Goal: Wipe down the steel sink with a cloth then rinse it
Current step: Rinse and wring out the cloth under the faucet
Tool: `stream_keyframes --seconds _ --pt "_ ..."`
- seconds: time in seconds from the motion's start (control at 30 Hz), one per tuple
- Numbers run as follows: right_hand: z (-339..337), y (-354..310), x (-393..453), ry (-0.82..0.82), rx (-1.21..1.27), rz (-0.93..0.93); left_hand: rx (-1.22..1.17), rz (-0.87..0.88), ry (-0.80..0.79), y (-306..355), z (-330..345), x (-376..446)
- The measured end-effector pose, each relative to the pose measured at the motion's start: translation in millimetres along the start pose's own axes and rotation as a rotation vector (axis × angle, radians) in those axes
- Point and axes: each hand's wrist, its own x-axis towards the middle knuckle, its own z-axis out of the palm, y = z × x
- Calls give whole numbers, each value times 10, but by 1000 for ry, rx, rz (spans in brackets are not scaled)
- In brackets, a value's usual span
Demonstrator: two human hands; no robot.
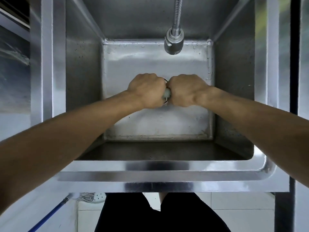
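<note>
A deep steel sink (155, 166) fills the view, its wet floor shiny below my arms. Both fists are clenched side by side over the middle of the basin, above the drain, which they mostly hide. My left hand (147, 90) and my right hand (187, 90) each grip one end of a pale grey-green cloth (166, 94); only a small rolled bit shows between them. The cloth looks twisted tight. A flexible metal tap hose with a spray head (173, 42) hangs over the back of the basin, with no water running from it.
Steel side walls rise on the left and right of the basin. A mop head (91, 197) with a blue handle (50, 215) lies on the tiled floor under the sink's front edge, left of my dark-trousered legs.
</note>
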Motion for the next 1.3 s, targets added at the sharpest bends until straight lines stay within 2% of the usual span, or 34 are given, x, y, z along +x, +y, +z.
stream_keyframes --seconds 0.07,0.23,0.3,0.43,0.5,0.57,0.63,0.77,0.83,0.9,0.97,1.03,1.1,1.13,1.23,1.3 --pt "-10 32 13 143 -142 -45 -291 -95 -85 37 32 90" --pt "149 191 74 355 -244 -282 -1044 -240 -395 61 91 13" --pt "253 208 48 408 -229 -378 -1158 -286 -460 101 207 -47" --pt "402 210 80 495 -156 -432 -1277 -318 -548 120 340 -112" --pt "395 171 113 477 -147 -368 -1170 -261 -500 73 322 -100" --pt "347 112 90 321 -135 -220 -902 -162 -427 -11 233 -101" --pt "313 95 24 194 3 -112 -674 -63 -351 -133 137 -90" --pt "60 234 -144 -110 657 -7 -258 91 -41 -308 0 -49" --pt "-60 381 -153 -231 954 28 -168 241 175 -335 -15 -35" --pt "-85 507 -129 -476 1284 14 -88 402 358 -330 -19 -18" --pt "-10 542 -108 -741 1427 -56 16 470 488 -298 -61 12" --pt "61 488 -71 -868 1485 -154 116 487 531 -295 -92 63" --pt "79 366 -69 -829 1478 -145 209 490 528 -297 -135 62" --pt "60 315 -82 -741 1361 -111 243 485 506 -303 -145 57" --pt "-12 149 -62 -291 696 71 254 246 233 -195 -147 13" --pt "-46 53 -16 -70 337 89 43 50 77 -118 -142 5"
